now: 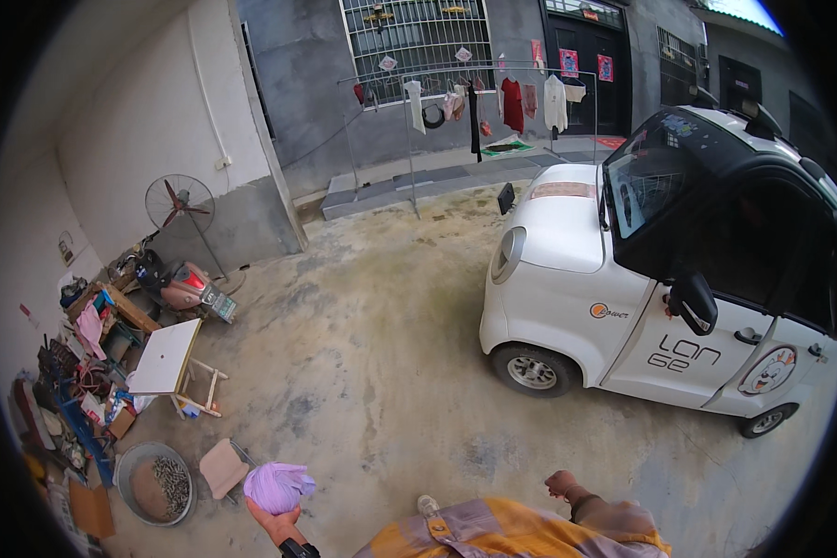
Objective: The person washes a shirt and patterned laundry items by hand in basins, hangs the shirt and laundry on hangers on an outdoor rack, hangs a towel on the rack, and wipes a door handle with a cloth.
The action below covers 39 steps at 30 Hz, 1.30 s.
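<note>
My left hand (272, 518) is raised at the lower left and grips a bunched lilac cloth (279, 486) that sits on top of it. My right hand (561, 484) shows at the lower right as a closed fist with nothing visible in it. Between them lies my plaid orange-and-grey clothing (502, 530). Both hands hover over a stained concrete yard floor (381, 372).
A small white car (660, 279) stands at the right. At the left are a small white folding table (166, 358), a metal basin (155, 482), a red scooter (181, 284), a standing fan (179, 202) and piled clutter. A clothes rack (493, 93) with hanging garments stands at the back.
</note>
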### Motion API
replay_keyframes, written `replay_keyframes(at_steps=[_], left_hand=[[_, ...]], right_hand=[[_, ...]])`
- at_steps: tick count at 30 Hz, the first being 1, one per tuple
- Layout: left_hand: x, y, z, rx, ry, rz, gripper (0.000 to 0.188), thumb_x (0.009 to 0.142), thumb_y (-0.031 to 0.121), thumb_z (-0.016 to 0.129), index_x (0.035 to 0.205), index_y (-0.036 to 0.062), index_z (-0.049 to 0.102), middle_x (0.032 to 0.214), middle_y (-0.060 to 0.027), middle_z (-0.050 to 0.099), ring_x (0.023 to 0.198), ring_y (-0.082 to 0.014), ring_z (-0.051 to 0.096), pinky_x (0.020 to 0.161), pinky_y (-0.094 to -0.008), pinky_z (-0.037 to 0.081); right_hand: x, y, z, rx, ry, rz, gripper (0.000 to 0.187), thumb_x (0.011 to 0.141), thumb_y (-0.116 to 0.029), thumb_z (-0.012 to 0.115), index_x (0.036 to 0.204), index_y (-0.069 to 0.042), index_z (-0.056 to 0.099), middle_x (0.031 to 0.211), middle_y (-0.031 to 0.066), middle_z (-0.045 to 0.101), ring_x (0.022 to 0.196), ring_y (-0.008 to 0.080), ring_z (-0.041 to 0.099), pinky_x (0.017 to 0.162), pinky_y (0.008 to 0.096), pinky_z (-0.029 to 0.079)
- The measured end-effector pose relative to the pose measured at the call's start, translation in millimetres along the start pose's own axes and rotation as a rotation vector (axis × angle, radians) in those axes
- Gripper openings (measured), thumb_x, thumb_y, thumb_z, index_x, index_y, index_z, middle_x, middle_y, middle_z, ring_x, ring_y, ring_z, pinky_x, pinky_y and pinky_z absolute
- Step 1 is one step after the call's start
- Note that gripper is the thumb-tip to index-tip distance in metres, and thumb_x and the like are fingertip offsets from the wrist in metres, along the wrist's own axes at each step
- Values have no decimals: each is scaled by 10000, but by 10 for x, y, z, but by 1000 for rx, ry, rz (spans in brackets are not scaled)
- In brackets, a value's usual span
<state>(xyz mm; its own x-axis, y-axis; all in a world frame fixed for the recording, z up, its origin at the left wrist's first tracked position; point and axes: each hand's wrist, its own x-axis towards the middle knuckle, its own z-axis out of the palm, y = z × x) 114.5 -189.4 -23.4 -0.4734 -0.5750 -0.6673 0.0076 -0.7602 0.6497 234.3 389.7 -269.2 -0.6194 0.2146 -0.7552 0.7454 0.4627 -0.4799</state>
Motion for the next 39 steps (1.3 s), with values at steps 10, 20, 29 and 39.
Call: replay_keyframes(at_steps=[10, 20, 29, 39], left_hand=[[2657, 126, 2626, -191, -70, -8, 671, 605, 617, 496, 1175, 265, 474, 1246, 20, 447, 1161, -245, 377, 848, -510, 299], [3985, -295, 6885, 40, -558, -170, 564, 753, 536, 444, 1158, 147, 489, 1157, -72, 523, 1069, -289, 485, 855, -493, 391], [5028, -1742, 10665, 278, -871, 71, 401, 849, 287, 468, 1135, 7, 475, 1108, -152, 534, 1007, -274, 532, 862, -416, 433], [5805, -2558, 13954, 520, -1004, 316, 154, 753, 121, 625, 845, 13, 566, 778, -23, 579, 706, -78, 517, 648, -237, 415]], right_hand=[[2275, -2428, -69, -129, -87, 126, 232, 756, -224, 524, 664, -36, 625, 588, 72, 614, 450, 153, 566, 422, 285, 459], [4069, -5685, -763, 394, 64, -53, 195, 784, -195, 557, 821, -16, 625, 652, 89, 612, 514, 148, 589, 423, 266, 462], [6755, -8959, -2169, 789, -5, -236, 203, 840, -232, 536, 878, -34, 558, 679, 55, 580, 513, 120, 527, 424, 228, 418], [8720, -13144, -3296, 1036, -651, -556, 521, 860, -498, 401, 1221, -123, 369, 1023, 87, 549, 852, 192, 581, 610, 308, 499]])
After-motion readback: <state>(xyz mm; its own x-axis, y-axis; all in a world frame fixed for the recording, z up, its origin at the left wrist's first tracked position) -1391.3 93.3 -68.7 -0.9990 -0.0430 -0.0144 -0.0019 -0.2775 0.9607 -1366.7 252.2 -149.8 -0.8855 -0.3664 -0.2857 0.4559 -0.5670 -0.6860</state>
